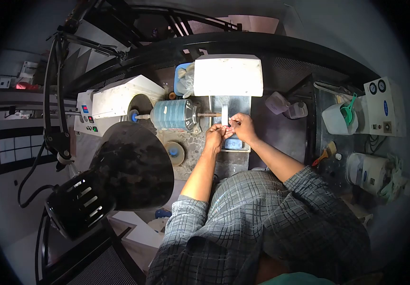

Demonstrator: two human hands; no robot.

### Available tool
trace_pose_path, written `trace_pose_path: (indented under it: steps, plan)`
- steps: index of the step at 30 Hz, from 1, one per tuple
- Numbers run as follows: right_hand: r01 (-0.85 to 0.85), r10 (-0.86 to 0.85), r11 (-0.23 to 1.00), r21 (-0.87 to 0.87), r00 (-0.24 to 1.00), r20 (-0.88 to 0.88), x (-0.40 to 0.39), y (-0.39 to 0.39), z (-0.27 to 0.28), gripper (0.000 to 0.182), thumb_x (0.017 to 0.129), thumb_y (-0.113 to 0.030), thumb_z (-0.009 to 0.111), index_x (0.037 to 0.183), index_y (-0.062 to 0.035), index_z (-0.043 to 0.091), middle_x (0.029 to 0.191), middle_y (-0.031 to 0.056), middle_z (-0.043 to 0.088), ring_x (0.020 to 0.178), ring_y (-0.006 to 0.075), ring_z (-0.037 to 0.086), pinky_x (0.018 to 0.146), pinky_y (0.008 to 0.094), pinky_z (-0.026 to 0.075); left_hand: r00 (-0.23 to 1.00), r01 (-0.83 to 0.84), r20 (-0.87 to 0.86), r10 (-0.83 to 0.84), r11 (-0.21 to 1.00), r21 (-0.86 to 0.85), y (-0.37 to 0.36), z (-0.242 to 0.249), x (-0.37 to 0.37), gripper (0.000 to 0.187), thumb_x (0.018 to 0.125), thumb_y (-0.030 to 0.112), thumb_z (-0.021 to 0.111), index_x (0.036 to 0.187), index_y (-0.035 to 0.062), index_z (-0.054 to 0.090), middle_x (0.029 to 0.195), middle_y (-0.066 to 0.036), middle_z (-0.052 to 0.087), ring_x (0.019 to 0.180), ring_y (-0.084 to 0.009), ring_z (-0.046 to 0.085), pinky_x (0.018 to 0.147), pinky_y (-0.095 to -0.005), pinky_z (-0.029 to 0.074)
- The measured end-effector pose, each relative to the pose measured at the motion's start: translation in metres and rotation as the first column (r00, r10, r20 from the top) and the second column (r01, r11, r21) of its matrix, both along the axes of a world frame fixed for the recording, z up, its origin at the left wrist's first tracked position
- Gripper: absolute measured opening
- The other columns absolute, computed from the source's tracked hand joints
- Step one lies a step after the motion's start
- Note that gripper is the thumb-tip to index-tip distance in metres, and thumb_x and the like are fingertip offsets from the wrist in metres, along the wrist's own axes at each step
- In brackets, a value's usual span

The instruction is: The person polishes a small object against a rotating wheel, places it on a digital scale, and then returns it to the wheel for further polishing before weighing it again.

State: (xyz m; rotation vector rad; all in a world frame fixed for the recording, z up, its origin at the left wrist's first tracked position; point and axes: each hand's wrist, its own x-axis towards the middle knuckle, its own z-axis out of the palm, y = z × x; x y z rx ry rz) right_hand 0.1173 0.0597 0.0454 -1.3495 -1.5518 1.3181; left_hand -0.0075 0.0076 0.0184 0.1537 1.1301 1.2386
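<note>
My left hand (216,136) and my right hand (243,129) meet in front of a pale polishing wheel (224,114). Between their fingertips is a small pinkish piece (229,129), pinched from both sides; I cannot tell what kind of thing it is. The wheel sits on the shaft (209,114) of a blue-grey motor (172,115) to the left. Under my hands lies a shallow metal tray (247,147) with a small blue block (234,143) in it. A white hood (228,76) stands behind the wheel.
A black desk lamp (134,166) looms at left, near my left arm. A white control unit (115,102) stands beyond it. On the right are a white container (336,119) with a green scoop (348,112), a brush (327,152) and a unit with gauges (384,107).
</note>
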Motion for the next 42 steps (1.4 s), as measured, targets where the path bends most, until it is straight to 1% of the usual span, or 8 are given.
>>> trace_pose_path:
  steps: [2,4,10,17,23,30,35,42]
  plan:
    - [0.028,-0.028,0.999,-0.047,0.999,0.019,-0.002,0.002,-0.007,0.005,0.078,0.003,0.063,0.081,0.0037,0.059,0.073,0.0098,0.064,0.064,0.0131,0.062,0.058,0.0254,0.050,1.000,0.030,-0.008,-0.030,1.000,-0.006,0.003,-0.020,-0.006,0.007,0.088,-0.003,0.045,0.092,-0.0030,0.051,0.086,-0.015,0.062,0.078,-0.0245,0.064,0.074,-0.0374,0.056]
    - [0.076,-0.099,0.974,-0.212,0.990,-0.101,-0.006,0.005,-0.018,0.003,0.079,0.004,0.061,0.081,0.0047,0.059,0.073,0.0105,0.064,0.063,0.0130,0.062,0.057,0.0243,0.050,0.997,0.070,-0.014,-0.070,0.998,-0.012,0.008,-0.027,-0.010,0.009,0.088,-0.004,0.044,0.093,-0.0032,0.051,0.086,-0.015,0.062,0.077,-0.0244,0.064,0.074,-0.0367,0.056]
    - [0.204,-0.265,0.940,-0.273,0.942,-0.208,-0.013,-0.001,-0.025,0.003,0.080,0.005,0.058,0.078,0.0073,0.057,0.072,0.0126,0.064,0.062,0.0137,0.062,0.054,0.0253,0.052,0.987,0.158,0.013,-0.158,0.985,-0.067,0.018,-0.021,-0.016,0.013,0.088,-0.005,0.041,0.096,-0.0048,0.051,0.087,-0.017,0.062,0.078,-0.0257,0.064,0.073,-0.0355,0.057]
    - [0.266,-0.274,0.945,-0.191,0.962,-0.014,-0.019,-0.005,-0.008,0.004,0.080,0.002,0.059,0.083,0.0049,0.061,0.076,0.0092,0.066,0.067,0.0106,0.062,0.060,0.0240,0.051,0.977,0.213,0.000,-0.213,0.977,-0.011,0.026,-0.024,-0.025,0.014,0.088,-0.007,0.039,0.096,-0.0051,0.050,0.089,-0.018,0.061,0.078,-0.0266,0.064,0.072,-0.0349,0.058]
    - [0.315,-0.305,0.941,-0.127,0.948,0.089,-0.023,-0.014,-0.011,0.004,0.080,0.001,0.060,0.082,0.0033,0.061,0.076,0.0086,0.067,0.068,0.0109,0.062,0.061,0.0244,0.049,0.973,0.213,0.104,-0.205,0.975,-0.066,0.026,-0.028,-0.028,0.011,0.089,-0.006,0.041,0.096,-0.0028,0.049,0.089,-0.017,0.061,0.078,-0.0265,0.064,0.071,-0.0350,0.058]
    - [0.374,-0.373,0.924,-0.075,0.927,0.025,-0.025,-0.040,0.005,0.004,0.078,-0.002,0.062,0.080,0.0006,0.060,0.072,0.0102,0.066,0.064,0.0138,0.063,0.060,0.0278,0.049,0.944,0.281,0.199,-0.264,0.958,-0.062,0.013,-0.025,-0.028,0.009,0.090,0.002,0.047,0.096,0.0037,0.053,0.088,-0.010,0.063,0.076,-0.0216,0.063,0.069,-0.0338,0.056]
    - [0.383,-0.392,0.916,0.121,0.918,0.061,-0.023,-0.054,0.008,0.005,0.077,-0.003,0.063,0.079,-0.0006,0.059,0.070,0.0085,0.065,0.063,0.0143,0.063,0.059,0.0278,0.048,0.927,0.281,0.264,-0.268,0.959,-0.014,0.007,-0.028,-0.026,0.010,0.090,0.002,0.047,0.094,0.0038,0.056,0.089,-0.010,0.063,0.078,-0.0199,0.063,0.069,-0.0333,0.056]
    - [0.404,-0.398,0.914,-0.034,0.911,0.112,-0.023,-0.032,0.001,0.006,0.077,0.002,0.064,0.082,0.0041,0.062,0.077,0.0102,0.067,0.066,0.0109,0.063,0.061,0.0242,0.050,0.943,0.278,0.203,-0.265,0.960,-0.037,0.015,-0.026,-0.025,0.009,0.090,0.002,0.046,0.095,-0.0023,0.053,0.088,-0.013,0.062,0.077,-0.0237,0.063,0.071,-0.0337,0.058]
